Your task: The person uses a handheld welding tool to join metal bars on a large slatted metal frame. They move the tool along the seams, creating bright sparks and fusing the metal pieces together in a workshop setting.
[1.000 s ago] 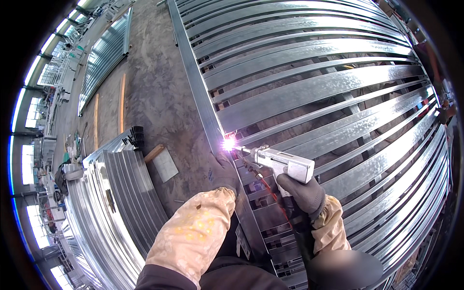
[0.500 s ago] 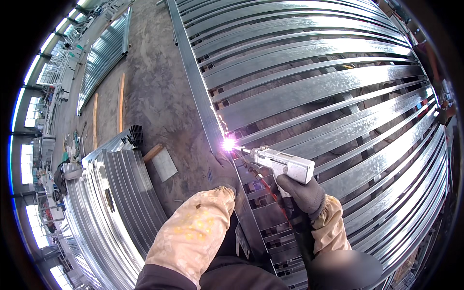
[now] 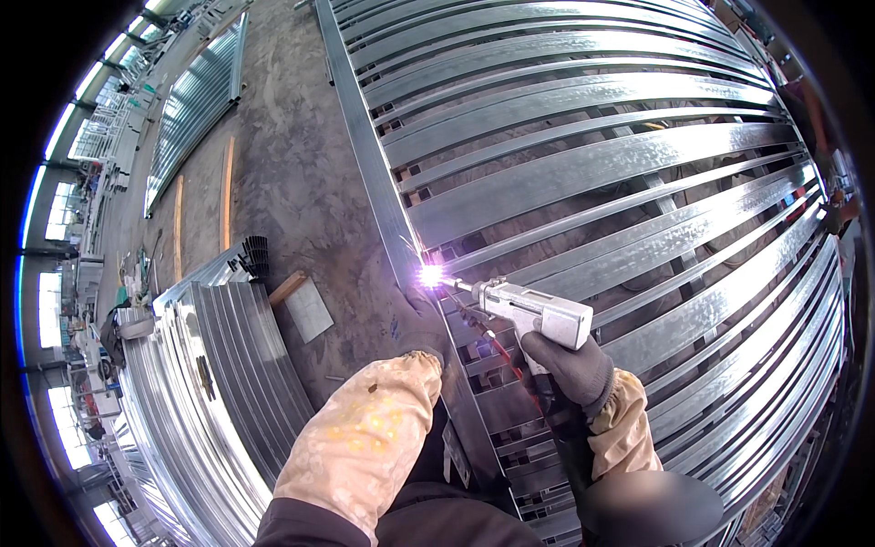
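Note:
My right hand [image 3: 576,369], in a dark grey glove, is closed round the handle of a white-grey welding gun [image 3: 538,310]. The gun's nozzle points left at a bright pinkish-white weld spot [image 3: 430,274], where a slat meets the side rail [image 3: 360,146] of a metal frame. Short sparks rise from the spot, and its glare hides the joint. Just below the glare, my dark-gloved left hand [image 3: 421,326] lies closed over the side rail; its fingers are hard to make out against the floor. Tan protective sleeves cover both forearms.
Long silvery slats [image 3: 592,173] span the frame to the right, with gaps between them. A red hose [image 3: 499,348] hangs below the gun. Stacked metal profiles [image 3: 246,365] lie at left, near a flat plate [image 3: 311,310]. Farther off are wooden strips [image 3: 228,196] and a ribbed panel [image 3: 196,109].
The sparks at the weld spot have changed shape and the glare looks slightly smaller. Both hands and the welding gun stay almost exactly where they were.

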The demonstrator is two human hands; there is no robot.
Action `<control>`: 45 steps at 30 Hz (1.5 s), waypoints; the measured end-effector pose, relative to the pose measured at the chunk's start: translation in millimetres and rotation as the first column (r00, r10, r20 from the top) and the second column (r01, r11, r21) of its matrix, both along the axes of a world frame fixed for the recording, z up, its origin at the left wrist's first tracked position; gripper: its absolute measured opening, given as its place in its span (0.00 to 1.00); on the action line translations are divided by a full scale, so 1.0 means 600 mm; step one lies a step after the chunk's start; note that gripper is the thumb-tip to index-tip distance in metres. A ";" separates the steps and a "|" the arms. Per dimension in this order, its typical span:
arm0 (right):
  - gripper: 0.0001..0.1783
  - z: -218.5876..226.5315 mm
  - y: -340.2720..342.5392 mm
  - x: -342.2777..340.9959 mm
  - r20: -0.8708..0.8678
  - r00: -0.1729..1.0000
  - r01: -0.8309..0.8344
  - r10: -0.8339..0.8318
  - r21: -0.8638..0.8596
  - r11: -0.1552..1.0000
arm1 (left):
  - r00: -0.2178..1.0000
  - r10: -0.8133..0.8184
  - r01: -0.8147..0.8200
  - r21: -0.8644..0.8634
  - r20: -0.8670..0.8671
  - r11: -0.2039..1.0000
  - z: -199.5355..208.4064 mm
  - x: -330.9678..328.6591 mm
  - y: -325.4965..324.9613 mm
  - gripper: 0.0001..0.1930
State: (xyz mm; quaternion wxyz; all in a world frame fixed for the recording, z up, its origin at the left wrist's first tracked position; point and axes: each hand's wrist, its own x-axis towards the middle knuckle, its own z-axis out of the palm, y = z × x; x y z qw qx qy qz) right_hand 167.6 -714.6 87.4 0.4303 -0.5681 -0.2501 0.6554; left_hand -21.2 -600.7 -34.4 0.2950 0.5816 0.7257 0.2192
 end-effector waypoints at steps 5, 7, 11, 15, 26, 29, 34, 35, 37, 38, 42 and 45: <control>0.17 -0.007 -0.004 -0.001 -0.006 1.000 0.011 -0.011 -0.005 1.000 | 1.000 0.010 -0.010 -0.025 -0.008 1.000 0.000 0.001 0.002 0.25; 0.17 -0.008 -0.005 0.000 -0.012 1.000 0.014 -0.014 -0.013 1.000 | 1.000 0.016 -0.016 -0.026 -0.009 1.000 0.000 0.000 0.003 0.25; 0.17 -0.004 -0.006 -0.001 -0.026 1.000 0.014 -0.015 -0.019 1.000 | 1.000 0.018 -0.018 -0.049 -0.007 0.999 -0.002 0.003 0.002 0.25; 0.17 -0.001 -0.006 -0.002 -0.037 0.999 0.027 -0.028 -0.024 0.999 | 1.000 0.024 -0.025 -0.066 -0.013 0.998 0.003 0.001 0.006 0.25; 0.19 -0.010 -0.013 -0.001 0.002 1.000 0.010 -0.010 0.036 0.999 | 1.000 0.027 -0.028 -0.083 -0.011 0.996 0.002 0.002 0.005 0.25; 0.20 -0.015 -0.015 0.001 0.001 1.000 0.010 -0.010 0.070 0.998 | 0.999 0.030 -0.031 -0.084 -0.012 0.996 -0.002 0.003 0.007 0.25; 0.21 -0.005 -0.014 -0.001 -0.010 1.000 -0.001 0.001 0.056 0.998 | 0.999 0.040 -0.041 -0.086 -0.016 0.995 -0.001 -0.004 0.009 0.25; 0.21 -0.012 -0.017 0.000 0.010 1.000 0.001 -0.001 0.076 0.997 | 0.999 0.036 -0.037 -0.090 -0.018 0.995 -0.001 -0.001 0.010 0.26; 0.21 -0.013 -0.023 0.002 0.033 0.999 0.010 -0.013 0.083 0.996 | 0.999 0.022 -0.025 -0.111 -0.029 0.993 0.003 0.001 0.010 0.26; 0.20 -0.011 -0.026 0.004 0.039 0.999 0.019 -0.022 0.071 0.997 | 0.999 0.004 -0.010 -0.125 -0.050 0.992 0.005 0.003 0.009 0.27; 0.16 0.013 -0.022 0.000 0.017 0.991 0.132 -0.135 0.104 0.986 | 0.998 -0.024 0.016 -0.125 -0.063 0.992 0.009 -0.004 0.010 0.29; 0.13 0.013 -0.016 0.008 0.011 0.997 0.073 -0.074 0.051 0.996 | 0.995 -0.001 -0.007 -0.083 -0.096 0.996 -0.003 -0.008 0.009 0.29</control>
